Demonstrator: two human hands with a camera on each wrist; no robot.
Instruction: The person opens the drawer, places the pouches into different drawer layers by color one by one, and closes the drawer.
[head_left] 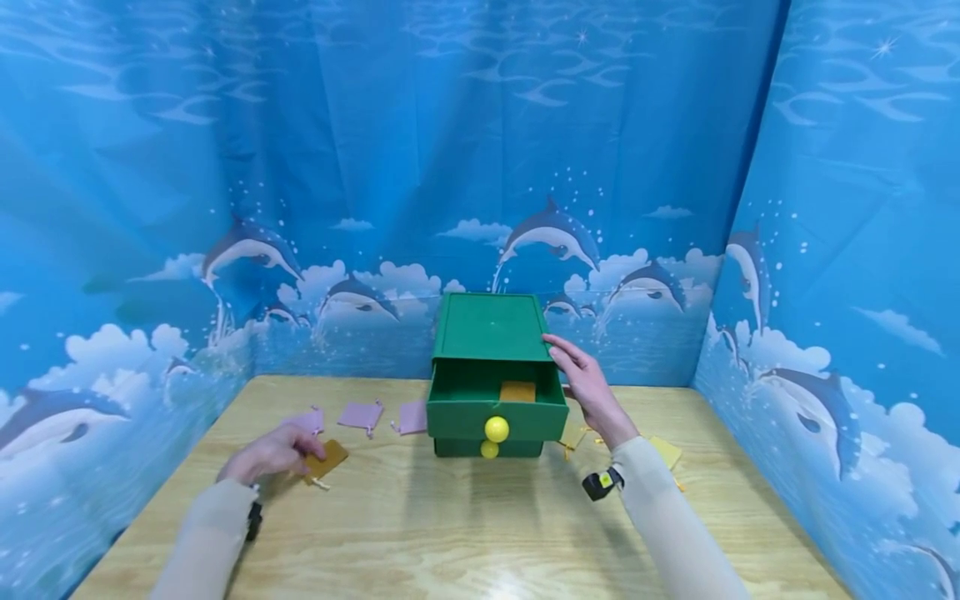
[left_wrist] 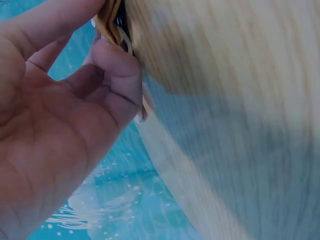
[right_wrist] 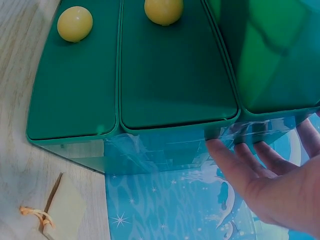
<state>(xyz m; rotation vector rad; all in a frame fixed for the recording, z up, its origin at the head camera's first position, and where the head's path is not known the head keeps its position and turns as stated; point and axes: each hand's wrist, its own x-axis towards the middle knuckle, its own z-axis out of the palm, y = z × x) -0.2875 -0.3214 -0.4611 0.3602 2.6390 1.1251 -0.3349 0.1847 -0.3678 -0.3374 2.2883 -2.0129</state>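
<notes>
My left hand [head_left: 262, 454] pinches a mustard-orange drawstring pouch [head_left: 330, 455] low over the left side of the table. In the left wrist view, thumb and fingers close on the folded pouch [left_wrist: 108, 22]. A green drawer cabinet [head_left: 491, 325] stands at mid-table, its upper drawer [head_left: 457, 421] pulled out. Inside that drawer lies another orange pouch [head_left: 517, 391]. My right hand [head_left: 590, 390] rests against the cabinet's right side with extended fingers; the right wrist view shows these fingertips [right_wrist: 215, 146] at the side wall.
Purple pouches [head_left: 361, 415] lie on the table left of the cabinet. Yellow pouches [head_left: 664, 452] lie to its right, near my right forearm. Yellow round knobs [head_left: 497, 429] stick out from the drawer fronts. Blue dolphin-print curtains [head_left: 420, 208] enclose the table [head_left: 450, 533].
</notes>
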